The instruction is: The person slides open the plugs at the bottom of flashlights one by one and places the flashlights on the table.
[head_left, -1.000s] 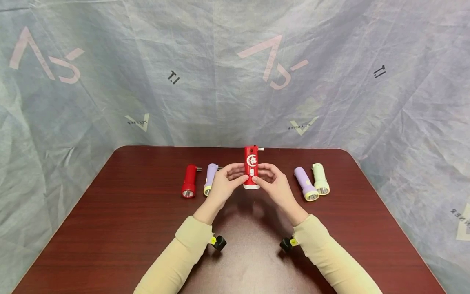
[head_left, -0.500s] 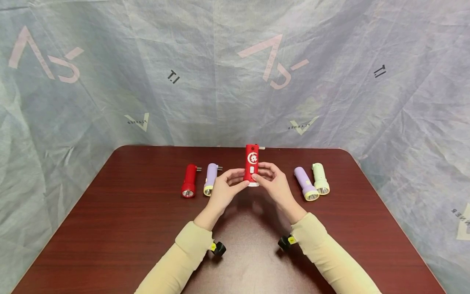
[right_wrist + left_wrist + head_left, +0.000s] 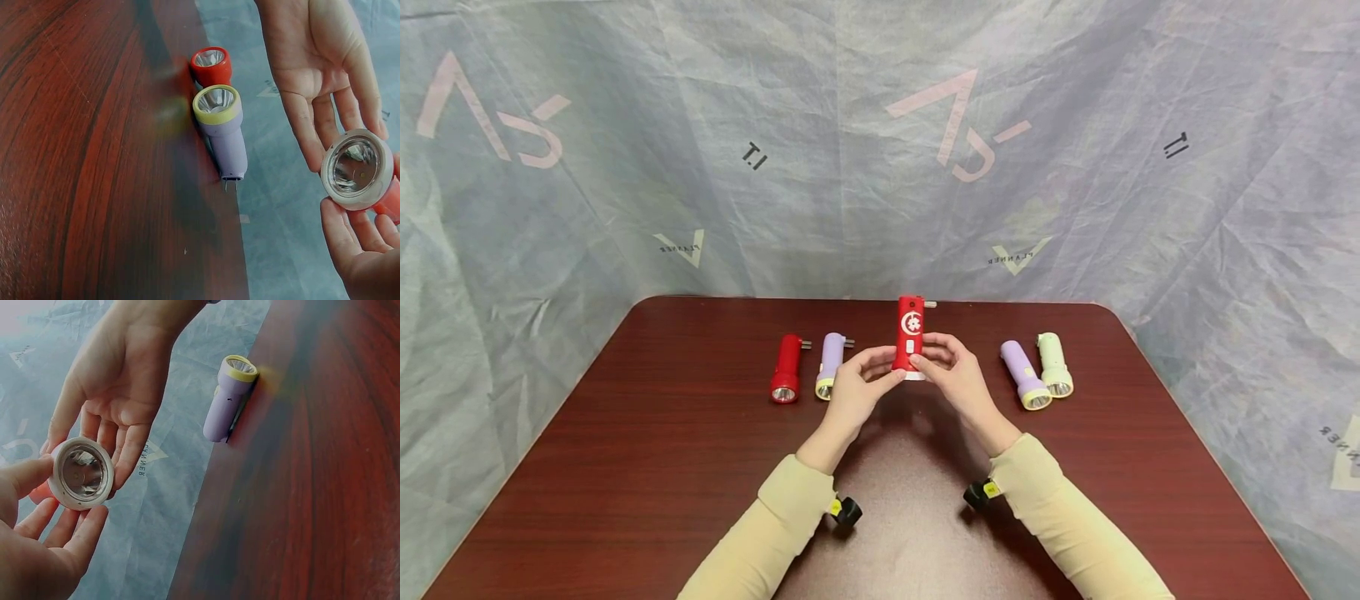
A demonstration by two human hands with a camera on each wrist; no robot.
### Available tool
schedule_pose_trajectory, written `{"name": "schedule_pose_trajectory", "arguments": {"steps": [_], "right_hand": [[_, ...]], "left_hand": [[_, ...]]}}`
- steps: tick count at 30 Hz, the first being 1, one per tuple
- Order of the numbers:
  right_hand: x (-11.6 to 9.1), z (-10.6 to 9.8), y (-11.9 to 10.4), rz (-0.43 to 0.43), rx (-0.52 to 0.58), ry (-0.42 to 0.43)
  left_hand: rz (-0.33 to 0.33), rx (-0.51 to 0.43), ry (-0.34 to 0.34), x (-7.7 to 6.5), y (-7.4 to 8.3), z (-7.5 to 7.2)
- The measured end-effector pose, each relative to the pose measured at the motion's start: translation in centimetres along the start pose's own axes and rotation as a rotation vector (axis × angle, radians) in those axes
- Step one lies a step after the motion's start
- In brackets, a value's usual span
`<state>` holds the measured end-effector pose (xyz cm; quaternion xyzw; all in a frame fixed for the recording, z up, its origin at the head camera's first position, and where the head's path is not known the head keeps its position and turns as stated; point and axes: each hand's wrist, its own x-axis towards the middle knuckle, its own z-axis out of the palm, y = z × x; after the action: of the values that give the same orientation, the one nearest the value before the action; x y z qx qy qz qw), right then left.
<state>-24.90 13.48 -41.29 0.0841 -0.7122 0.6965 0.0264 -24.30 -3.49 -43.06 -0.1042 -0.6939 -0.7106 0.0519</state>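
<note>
Both hands hold a red flashlight (image 3: 911, 325) with a white rim above the middle of the table. It carries a white crescent-and-flower print and a white slide switch, and its plug prongs stick out to the right at the far end. My left hand (image 3: 855, 392) grips the rim end from the left, thumb at the rim. From the other side my right hand (image 3: 957, 377) holds it, its thumb tip on the body just below the switch. In the left wrist view the flashlight's lens (image 3: 83, 473) faces the camera, ringed by fingertips of both hands.
Left of the hands lie another red flashlight (image 3: 787, 370) and a lilac flashlight (image 3: 831, 365), both with prongs out. To the right, a second lilac flashlight (image 3: 1024, 373) lies against a pale green one (image 3: 1055, 364). A grey printed cloth (image 3: 842, 167) hangs behind the dark red table (image 3: 625, 467).
The left thumb has slid from the flashlight's front down to its rim. The flashlight shifted slightly right, then back left, and my right hand has moved a little left with it.
</note>
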Motion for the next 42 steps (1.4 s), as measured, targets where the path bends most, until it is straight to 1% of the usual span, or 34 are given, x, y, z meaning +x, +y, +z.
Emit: {"name": "schedule_pose_trajectory", "arguments": {"steps": [6,10,13,16,21,23,28,31,32,35,38,39,42], "right_hand": [[0.2,0.1,0.2,0.006,0.005,-0.053],[0.4,0.4,0.3,0.009,0.011,-0.079],[0.6,0.6,0.3,0.013,0.007,-0.079],[0.8,0.9,0.5,0.023,-0.003,-0.054],[1.1,1.1,0.9,0.059,-0.030,-0.037],[1.1,1.2,0.9,0.074,-0.035,-0.041],[0.7,1.5,-0.4,0.094,-0.064,-0.050],[0.5,1.8,-0.8,0.095,-0.072,-0.053],[0.6,1.8,-0.4,0.094,-0.071,-0.052],[1.2,1.7,1.0,0.098,-0.062,-0.047],[1.7,1.7,2.3,0.113,-0.054,-0.045],[1.8,1.7,2.4,0.122,-0.051,-0.048],[1.9,1.8,2.7,0.143,-0.048,-0.056]], "left_hand": [[-0.016,-0.016,0.030,0.1,0.1,-0.2],[-0.040,-0.056,0.040,0.3,0.2,-0.3],[-0.059,-0.093,0.047,0.4,0.2,-0.3],[-0.087,-0.110,0.060,0.6,0.2,-0.3],[-0.134,-0.084,0.095,0.7,0.1,-0.3],[-0.140,-0.066,0.104,0.8,0.0,-0.4],[-0.157,-0.038,0.116,0.9,-0.3,-0.5],[-0.171,-0.032,0.113,1.0,-0.4,-0.5],[-0.175,-0.025,0.108,0.9,-0.1,-0.6],[-0.180,-0.005,0.105,1.0,-0.2,-0.7],[-0.194,0.024,0.116,1.1,-0.4,-0.7],[-0.196,0.035,0.122,1.2,-0.8,-0.7],[-0.211,0.074,0.127,1.2,-0.9,-0.8]]}}
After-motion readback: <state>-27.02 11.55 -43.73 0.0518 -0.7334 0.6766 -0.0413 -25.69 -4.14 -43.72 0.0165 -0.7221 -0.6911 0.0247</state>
